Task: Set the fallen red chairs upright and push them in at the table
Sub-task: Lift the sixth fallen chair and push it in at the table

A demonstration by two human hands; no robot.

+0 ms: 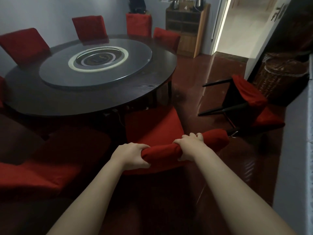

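Observation:
A red-covered chair (153, 126) stands upright in front of me, its seat facing the round dark table (152, 78). My left hand (133, 156) grips the top of its backrest at the left end, fingers curled round the fabric. My right hand (189, 145) grips the same backrest top further right. The chair's front edge is close to the table rim. Another red chair (249, 97) lies on its side on the floor to the right, black legs pointing left.
Several red chairs stand around the table, one at my left (50, 160). A glass turntable (96, 63) sits on the table. A wicker basket (277, 77) stands by the right wall, a wooden cabinet (186, 28) at the back, and beside it an open doorway (245, 22).

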